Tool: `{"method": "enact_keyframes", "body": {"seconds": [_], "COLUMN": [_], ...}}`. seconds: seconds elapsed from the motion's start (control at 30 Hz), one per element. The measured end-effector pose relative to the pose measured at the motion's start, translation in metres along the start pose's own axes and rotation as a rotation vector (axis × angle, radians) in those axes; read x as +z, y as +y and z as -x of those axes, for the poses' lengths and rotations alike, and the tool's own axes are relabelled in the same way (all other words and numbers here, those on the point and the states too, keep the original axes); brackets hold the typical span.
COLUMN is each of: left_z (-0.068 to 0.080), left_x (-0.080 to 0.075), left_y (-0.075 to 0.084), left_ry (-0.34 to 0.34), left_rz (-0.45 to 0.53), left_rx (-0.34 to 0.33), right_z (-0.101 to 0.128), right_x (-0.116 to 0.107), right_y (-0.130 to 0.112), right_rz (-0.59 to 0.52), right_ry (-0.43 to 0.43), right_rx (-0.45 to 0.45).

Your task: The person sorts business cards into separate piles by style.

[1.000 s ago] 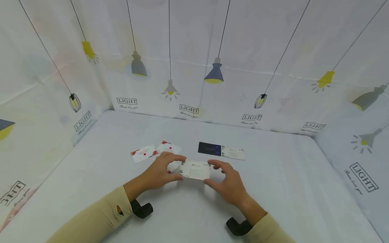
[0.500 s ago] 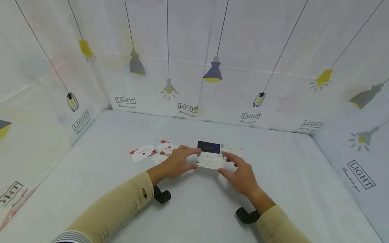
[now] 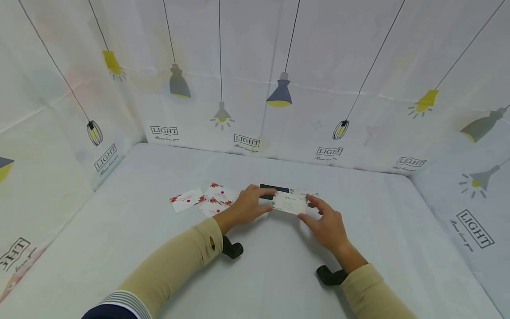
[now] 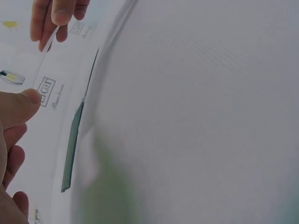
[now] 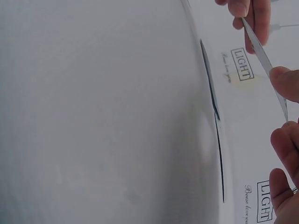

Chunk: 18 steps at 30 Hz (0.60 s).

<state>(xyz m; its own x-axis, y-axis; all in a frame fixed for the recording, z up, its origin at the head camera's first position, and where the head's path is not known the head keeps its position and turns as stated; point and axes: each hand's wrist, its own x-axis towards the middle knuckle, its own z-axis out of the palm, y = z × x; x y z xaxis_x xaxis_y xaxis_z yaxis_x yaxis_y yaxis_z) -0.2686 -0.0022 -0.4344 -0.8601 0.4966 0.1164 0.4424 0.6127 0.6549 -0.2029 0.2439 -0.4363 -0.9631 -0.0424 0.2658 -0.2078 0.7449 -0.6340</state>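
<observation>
A white card with leafy printed corners (image 3: 289, 203) is held in the air between both hands. My left hand (image 3: 249, 204) pinches its left end between thumb and fingers, while the right hand (image 3: 327, 225) pinches the right end. In the right wrist view the card (image 5: 265, 60) shows nearly edge-on, with a thumb on it. Just beyond it on the table lie a black and blue card (image 3: 275, 188) and another white leafy card (image 3: 314, 195), both partly covered by the held card and the left fingers.
Several white cards with red flowers lie left of the hands, one flat card (image 3: 188, 200) apart and others overlapping (image 3: 220, 193). Black bands with stubby blocks (image 3: 232, 248) sit at the wrists. A lamp-printed cloth wall (image 3: 247, 88) borders the white table (image 3: 255, 283).
Both hands have carried the held leafy card to the right and away from me, from beside the red-flowered cards to over the black card and its neighbour.
</observation>
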Motion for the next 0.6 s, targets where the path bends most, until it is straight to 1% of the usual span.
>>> {"method": "enact_keyframes", "body": {"seconds": [0.2,0.4,0.5,0.6], "left_z": [-0.017,-0.033,-0.038,-0.040], "left_x": [0.011,0.027,0.034,0.037], "left_y": [0.006,0.009,0.011,0.012], "left_ry": [0.004,0.028,0.043,0.047], "left_rz": [0.005,0.028,0.032,0.027], "left_rx": [-0.017,-0.049,-0.048,-0.047], "right_z": [-0.004,-0.009,-0.012,-0.015], "right_x": [-0.005,-0.010,-0.013,-0.014], "right_y": [0.011,0.022,0.027,0.030], "right_rz": [0.001,0.002,0.006,0.009], "right_ry": [0.017,0.008,0.001,-0.018], "right_rx": [0.006,0.034,0.047,0.060]}}
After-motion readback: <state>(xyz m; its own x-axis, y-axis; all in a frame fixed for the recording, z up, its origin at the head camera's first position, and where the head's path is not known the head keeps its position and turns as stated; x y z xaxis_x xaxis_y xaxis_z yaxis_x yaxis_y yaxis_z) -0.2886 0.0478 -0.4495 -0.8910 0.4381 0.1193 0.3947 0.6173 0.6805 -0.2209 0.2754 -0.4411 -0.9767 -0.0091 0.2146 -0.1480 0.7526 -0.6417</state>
